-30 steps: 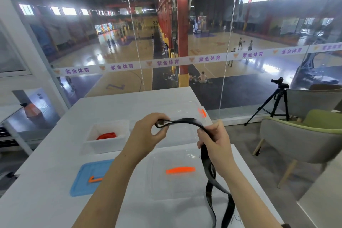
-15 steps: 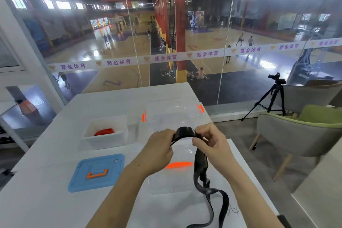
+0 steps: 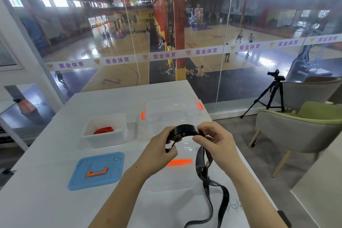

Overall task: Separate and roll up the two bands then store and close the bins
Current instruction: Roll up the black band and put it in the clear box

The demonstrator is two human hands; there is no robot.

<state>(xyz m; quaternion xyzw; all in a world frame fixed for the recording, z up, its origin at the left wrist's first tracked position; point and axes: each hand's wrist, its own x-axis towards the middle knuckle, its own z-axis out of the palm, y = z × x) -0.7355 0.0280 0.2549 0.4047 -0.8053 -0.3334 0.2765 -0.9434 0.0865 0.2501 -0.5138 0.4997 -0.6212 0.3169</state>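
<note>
Both my hands hold a black band (image 3: 185,129) above the white table. My left hand (image 3: 160,149) pinches its curled end, and my right hand (image 3: 214,139) grips the arc beside it. The band's loose tail (image 3: 208,181) hangs down and trails over the table's near right part. A red band (image 3: 103,130) lies rolled inside the open white bin (image 3: 105,140) at the left. An open clear bin (image 3: 172,109) with orange clips stands behind my hands. Its clear lid (image 3: 166,183) with an orange handle lies under my hands.
A blue lid (image 3: 96,170) with an orange handle lies flat at the near left of the table (image 3: 46,200). A glass wall runs behind the table's far edge. A green-grey armchair (image 3: 299,131) and a tripod (image 3: 270,96) stand on the floor to the right.
My hands have come together from a wide spread. The stretch of black band between them has shortened into a tight arc, and the curled end in my left hand has grown.
</note>
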